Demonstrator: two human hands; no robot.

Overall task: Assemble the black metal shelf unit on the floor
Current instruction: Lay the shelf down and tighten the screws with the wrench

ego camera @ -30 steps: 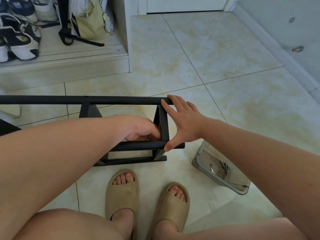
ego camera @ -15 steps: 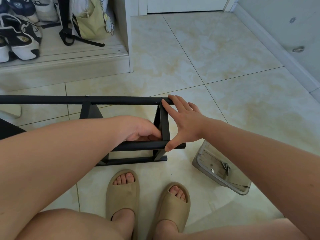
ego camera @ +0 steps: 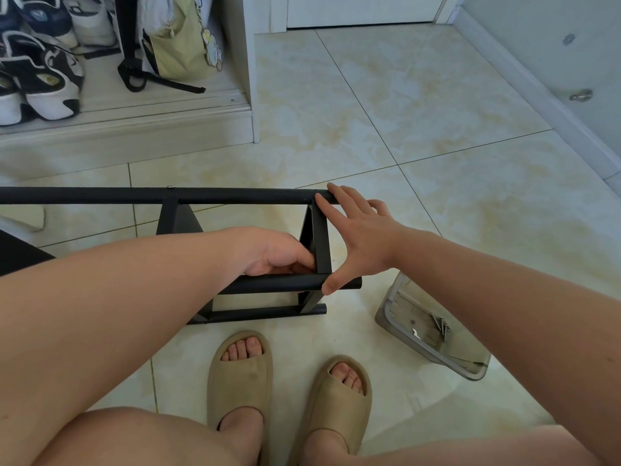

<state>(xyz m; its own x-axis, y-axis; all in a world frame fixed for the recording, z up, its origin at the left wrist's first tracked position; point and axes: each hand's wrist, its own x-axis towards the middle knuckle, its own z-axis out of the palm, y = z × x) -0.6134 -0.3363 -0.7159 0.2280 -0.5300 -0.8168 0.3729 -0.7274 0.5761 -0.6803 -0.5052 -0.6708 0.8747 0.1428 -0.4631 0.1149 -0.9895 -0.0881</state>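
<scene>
- Nearest to me, two tan slides [ego camera: 240,378] stand on the pale tiled floor [ego camera: 369,112], toes pointing at the work.
- To the right of them a clear plastic tub [ego camera: 389,317] sits tilted on the floor, with a few dark screws [ego camera: 441,326] inside.
- The black shelf frame [ego camera: 235,196] stands on the floor just past the slides; its long tubes run off the left edge and its end is in front of me.
- My left hand [ego camera: 272,253] reaches inside the frame at the corner where the upright bar [ego camera: 322,243] meets the near tube [ego camera: 285,284]. The thumb touches the upright and the fingers curl down behind the tube, tips hidden; I cannot tell whether they have hold of anything.
- My right hand [ego camera: 363,240] is spread wide over the frame's end: straight fingers lie on the far tube's tip, and the thumb presses the near tube. It grasps nothing.
- Farthest off, at upper left, a white cabinet [ego camera: 134,129] holds sneakers [ego camera: 43,82] and a pale green bag [ego camera: 181,38].
</scene>
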